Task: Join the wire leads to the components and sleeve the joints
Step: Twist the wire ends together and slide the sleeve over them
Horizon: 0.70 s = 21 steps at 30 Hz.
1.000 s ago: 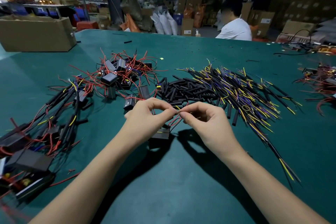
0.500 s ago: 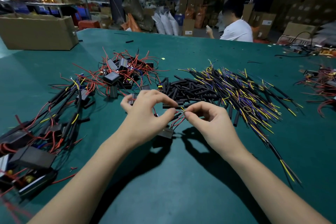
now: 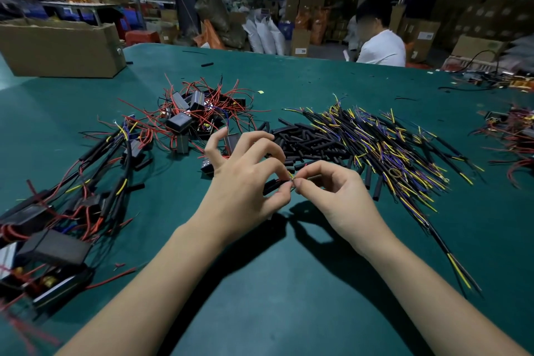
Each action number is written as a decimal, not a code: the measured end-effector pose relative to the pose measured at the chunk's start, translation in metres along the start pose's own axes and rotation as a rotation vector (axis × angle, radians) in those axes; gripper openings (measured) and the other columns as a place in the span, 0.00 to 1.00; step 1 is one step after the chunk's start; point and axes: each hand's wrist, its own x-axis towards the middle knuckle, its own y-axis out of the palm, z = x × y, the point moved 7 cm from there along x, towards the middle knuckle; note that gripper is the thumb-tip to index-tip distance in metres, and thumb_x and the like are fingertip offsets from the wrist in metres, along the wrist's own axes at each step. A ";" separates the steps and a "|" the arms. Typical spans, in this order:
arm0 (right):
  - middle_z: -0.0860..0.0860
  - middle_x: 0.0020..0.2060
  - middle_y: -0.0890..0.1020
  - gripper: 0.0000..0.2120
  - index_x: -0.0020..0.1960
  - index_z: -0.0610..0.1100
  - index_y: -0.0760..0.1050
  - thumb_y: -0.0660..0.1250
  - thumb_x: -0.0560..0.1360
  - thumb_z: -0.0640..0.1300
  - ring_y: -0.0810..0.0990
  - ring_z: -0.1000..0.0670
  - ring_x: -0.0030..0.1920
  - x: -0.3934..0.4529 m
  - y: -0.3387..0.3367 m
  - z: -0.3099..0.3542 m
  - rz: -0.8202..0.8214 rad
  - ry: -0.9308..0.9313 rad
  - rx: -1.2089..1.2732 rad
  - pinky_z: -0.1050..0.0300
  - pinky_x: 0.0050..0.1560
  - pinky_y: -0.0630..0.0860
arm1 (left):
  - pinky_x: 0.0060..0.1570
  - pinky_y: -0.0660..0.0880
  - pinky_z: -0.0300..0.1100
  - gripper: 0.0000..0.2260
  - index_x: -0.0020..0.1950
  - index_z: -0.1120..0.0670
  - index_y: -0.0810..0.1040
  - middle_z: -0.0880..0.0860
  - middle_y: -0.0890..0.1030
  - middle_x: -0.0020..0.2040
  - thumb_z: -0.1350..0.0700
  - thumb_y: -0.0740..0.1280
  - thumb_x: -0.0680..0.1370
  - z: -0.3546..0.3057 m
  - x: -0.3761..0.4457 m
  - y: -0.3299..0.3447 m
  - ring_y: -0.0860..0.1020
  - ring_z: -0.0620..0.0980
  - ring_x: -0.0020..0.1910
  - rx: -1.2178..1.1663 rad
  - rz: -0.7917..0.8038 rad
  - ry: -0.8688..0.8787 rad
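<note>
we see both hands meeting above the green table (image 3: pixel 289 283), near centre. left hand (image 3: pixel 245 182) pinches thumb and forefinger together on a thin wire end (image 3: pixel 290 178) that shows yellow and red; its other fingers are spread up and apart. right hand (image 3: pixel 332 191) pinches the same spot from the right with thumb and forefinger, other fingers curled. the joint itself is tiny, and we can't tell if the strands are twisted. a short black tube (image 3: pixel 273 185) sits just left of the pinch, half hidden under the left fingers; we can't tell if it is on the wire.

just beyond the hands lies a heap of black sleeves (image 3: pixel 306 139), loose short tubes. right of it is a spread of black cables with yellow and purple ends (image 3: pixel 390 147), reaching to the near right. far left of centre is a tangle of small black boxes with red wires (image 3: pixel 196 113). at the near left edge is a row of finished pieces (image 3: pixel 57 228): black boxes, red wires, sleeved joints. a cardboard box (image 3: pixel 60 49) is at the far left. a person in a white shirt (image 3: pixel 381 46) sits past the far edge.
</note>
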 end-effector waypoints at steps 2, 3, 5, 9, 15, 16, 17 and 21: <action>0.54 0.36 0.81 0.07 0.39 0.45 0.79 0.69 0.73 0.35 0.78 0.56 0.38 -0.001 -0.002 0.008 -0.034 -0.113 -0.149 0.63 0.41 0.73 | 0.67 0.46 0.56 0.05 0.39 0.48 0.80 0.43 0.77 0.53 0.48 0.69 0.72 0.006 -0.001 0.005 0.69 0.48 0.66 -0.070 0.035 -0.080; 0.54 0.37 0.81 0.06 0.39 0.44 0.78 0.70 0.72 0.34 0.78 0.55 0.39 -0.002 -0.002 0.015 -0.055 -0.196 -0.247 0.61 0.42 0.73 | 0.68 0.44 0.55 0.05 0.39 0.47 0.80 0.43 0.75 0.56 0.48 0.69 0.73 0.009 -0.002 0.008 0.66 0.46 0.68 -0.117 0.061 -0.127; 0.53 0.38 0.79 0.04 0.40 0.42 0.78 0.69 0.72 0.35 0.78 0.52 0.41 -0.007 0.000 0.030 -0.072 -0.401 -0.469 0.57 0.43 0.73 | 0.69 0.41 0.52 0.06 0.39 0.45 0.77 0.42 0.72 0.60 0.48 0.68 0.76 0.015 -0.004 0.016 0.59 0.43 0.70 -0.240 0.136 -0.208; 0.52 0.40 0.79 0.02 0.41 0.42 0.77 0.66 0.72 0.39 0.78 0.47 0.43 -0.015 0.009 0.040 -0.101 -0.608 -0.814 0.48 0.42 0.73 | 0.70 0.41 0.48 0.06 0.39 0.41 0.72 0.41 0.70 0.60 0.43 0.61 0.75 0.017 -0.008 0.025 0.58 0.39 0.68 -0.408 0.298 -0.277; 0.53 0.35 0.78 0.06 0.38 0.43 0.78 0.70 0.71 0.35 0.74 0.59 0.32 -0.001 -0.003 0.011 -0.060 -0.094 -0.308 0.71 0.35 0.66 | 0.60 0.65 0.52 0.05 0.46 0.52 0.76 0.46 0.78 0.44 0.52 0.68 0.74 -0.003 -0.003 0.013 0.76 0.50 0.50 -0.009 0.157 0.080; 0.54 0.32 0.77 0.06 0.37 0.43 0.78 0.70 0.72 0.36 0.71 0.59 0.28 0.001 -0.003 0.006 -0.042 -0.022 -0.256 0.71 0.31 0.64 | 0.56 0.68 0.51 0.04 0.43 0.53 0.77 0.48 0.78 0.41 0.54 0.68 0.73 -0.006 -0.001 0.010 0.77 0.51 0.46 0.025 0.122 0.111; 0.53 0.30 0.76 0.06 0.37 0.43 0.78 0.69 0.73 0.37 0.67 0.58 0.25 0.002 -0.003 0.002 -0.025 0.035 -0.211 0.70 0.27 0.61 | 0.53 0.69 0.50 0.03 0.42 0.53 0.77 0.49 0.78 0.39 0.55 0.69 0.73 -0.007 0.001 0.009 0.77 0.53 0.43 0.043 0.107 0.135; 0.52 0.27 0.75 0.07 0.38 0.44 0.78 0.68 0.74 0.37 0.65 0.53 0.26 0.001 -0.003 -0.008 0.030 0.143 -0.105 0.66 0.24 0.59 | 0.48 0.70 0.47 0.03 0.40 0.54 0.78 0.50 0.78 0.38 0.55 0.68 0.73 -0.009 0.000 0.010 0.77 0.54 0.41 0.055 0.130 0.179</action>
